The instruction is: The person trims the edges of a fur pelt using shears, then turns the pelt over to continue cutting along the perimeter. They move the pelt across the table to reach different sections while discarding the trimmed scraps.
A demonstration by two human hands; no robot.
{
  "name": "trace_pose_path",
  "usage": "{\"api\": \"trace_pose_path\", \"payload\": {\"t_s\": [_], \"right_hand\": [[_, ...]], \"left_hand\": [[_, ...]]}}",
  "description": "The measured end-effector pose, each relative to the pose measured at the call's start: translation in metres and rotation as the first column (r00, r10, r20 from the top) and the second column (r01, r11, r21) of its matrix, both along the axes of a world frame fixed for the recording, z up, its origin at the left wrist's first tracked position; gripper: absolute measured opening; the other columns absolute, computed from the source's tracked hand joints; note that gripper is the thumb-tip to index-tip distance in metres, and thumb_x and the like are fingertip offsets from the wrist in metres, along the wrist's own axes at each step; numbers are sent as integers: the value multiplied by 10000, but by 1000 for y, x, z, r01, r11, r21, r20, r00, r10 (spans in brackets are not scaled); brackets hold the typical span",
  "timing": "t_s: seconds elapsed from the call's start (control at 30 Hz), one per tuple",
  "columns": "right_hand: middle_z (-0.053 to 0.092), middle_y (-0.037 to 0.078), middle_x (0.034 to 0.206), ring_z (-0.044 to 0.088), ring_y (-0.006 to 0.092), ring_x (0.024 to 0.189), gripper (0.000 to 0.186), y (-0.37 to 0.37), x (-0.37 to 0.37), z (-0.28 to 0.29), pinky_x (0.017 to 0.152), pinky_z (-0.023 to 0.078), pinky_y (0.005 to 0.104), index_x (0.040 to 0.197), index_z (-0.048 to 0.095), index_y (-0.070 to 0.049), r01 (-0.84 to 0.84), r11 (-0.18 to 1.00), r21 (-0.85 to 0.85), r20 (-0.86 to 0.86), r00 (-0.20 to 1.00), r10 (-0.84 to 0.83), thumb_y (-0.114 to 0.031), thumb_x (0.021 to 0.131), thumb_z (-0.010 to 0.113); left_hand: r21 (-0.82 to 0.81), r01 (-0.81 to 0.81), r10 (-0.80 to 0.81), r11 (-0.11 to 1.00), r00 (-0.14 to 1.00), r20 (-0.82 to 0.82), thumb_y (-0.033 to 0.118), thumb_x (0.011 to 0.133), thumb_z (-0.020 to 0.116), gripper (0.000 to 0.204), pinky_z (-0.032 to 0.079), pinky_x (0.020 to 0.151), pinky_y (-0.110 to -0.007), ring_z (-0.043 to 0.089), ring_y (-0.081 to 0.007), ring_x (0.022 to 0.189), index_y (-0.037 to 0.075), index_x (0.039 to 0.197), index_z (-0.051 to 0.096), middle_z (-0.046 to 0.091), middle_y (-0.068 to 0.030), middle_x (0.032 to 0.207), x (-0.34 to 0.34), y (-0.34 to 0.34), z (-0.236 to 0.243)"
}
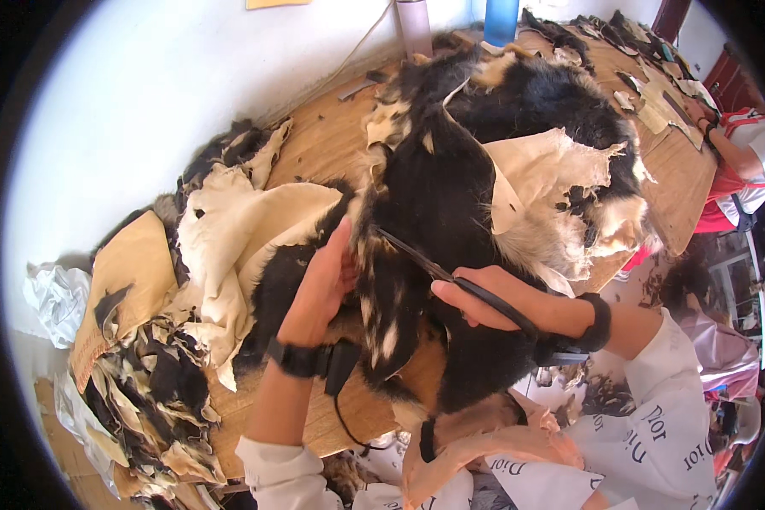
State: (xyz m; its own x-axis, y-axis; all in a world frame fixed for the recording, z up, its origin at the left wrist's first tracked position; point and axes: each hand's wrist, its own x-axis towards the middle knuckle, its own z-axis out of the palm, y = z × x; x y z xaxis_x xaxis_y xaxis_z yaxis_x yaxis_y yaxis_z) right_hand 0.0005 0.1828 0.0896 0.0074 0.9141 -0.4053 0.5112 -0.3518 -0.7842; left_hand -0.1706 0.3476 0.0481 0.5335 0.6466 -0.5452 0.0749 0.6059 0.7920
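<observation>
A large black fur pelt (438, 183) with tan and white patches lies across the table in front of me. My left hand (330, 270) is closed on its left edge, the fingertips partly hidden by fur. In my right hand (489, 296) is a pair of black-handled scissors (416, 255), whose blades lie along the fur and point up and left toward my left hand. Right of the blades, part of a hide is turned over, showing its pale skin side (552, 166). Another pale hide (238, 221) with black fur lies left of my left hand.
The wooden table (319, 144) runs along a white wall. Fur scraps (157, 374), a brown paper piece (127, 285) and clear plastic (57, 302) lie at the left. A blue bottle (501, 21) and a pinkish bottle (414, 27) stand behind. Another person (739, 161) works at the far right.
</observation>
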Motion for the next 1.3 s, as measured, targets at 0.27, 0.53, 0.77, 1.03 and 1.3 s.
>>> {"api": "trace_pose_path", "payload": {"t_s": [0.27, 0.53, 0.77, 1.03, 1.3], "right_hand": [[524, 50, 618, 437, 83, 482, 605, -4, -29, -14, 450, 382, 218, 864, 490, -16, 206, 885, -417, -544, 723, -425, -611, 830, 387], [513, 23, 609, 433, 90, 473, 586, 22, -53, -33, 432, 373, 212, 822, 529, -71, 218, 896, -387, -809, 386, -443, -636, 817, 375], [477, 30, 624, 366, 92, 473, 494, 9, -51, -33, 458, 340, 230, 866, 446, -60, 205, 851, -484, -842, 156, -517, -547, 867, 360], [508, 42, 588, 429, 97, 430, 543, 39, -38, -31, 392, 366, 223, 821, 441, -72, 340, 810, -478, -737, 347, -580, -615, 807, 414], [464, 44, 804, 403, 92, 497, 475, 60, -30, -23, 420, 367, 215, 924, 438, -92, 265, 829, -492, -723, 406, -559, -560, 855, 387]], "left_hand": [[634, -267, 401, 726, 913, -74, 173, 890, 452, 259, 406, 722, -314, 490, -176, 780, -70, 965, 505, 568, -133, 881, 29, -11, -22], [765, -247, 458, 594, 886, -69, 178, 896, 440, 265, 409, 714, -349, 507, -227, 739, -73, 962, 494, 567, -164, 825, 29, -22, -13], [759, -245, 403, 603, 915, -24, 197, 907, 448, 299, 413, 755, -341, 518, -227, 805, -83, 1000, 493, 574, -174, 904, 18, -21, -15], [727, -261, 380, 636, 925, 0, 200, 914, 443, 378, 390, 840, -303, 502, -199, 942, -105, 1138, 443, 547, -180, 1054, 15, -21, -14], [604, -375, 382, 703, 916, 125, 175, 917, 436, 357, 386, 851, -290, 492, -182, 960, -108, 1134, 442, 538, -156, 1071, -2, -12, -17]]}}
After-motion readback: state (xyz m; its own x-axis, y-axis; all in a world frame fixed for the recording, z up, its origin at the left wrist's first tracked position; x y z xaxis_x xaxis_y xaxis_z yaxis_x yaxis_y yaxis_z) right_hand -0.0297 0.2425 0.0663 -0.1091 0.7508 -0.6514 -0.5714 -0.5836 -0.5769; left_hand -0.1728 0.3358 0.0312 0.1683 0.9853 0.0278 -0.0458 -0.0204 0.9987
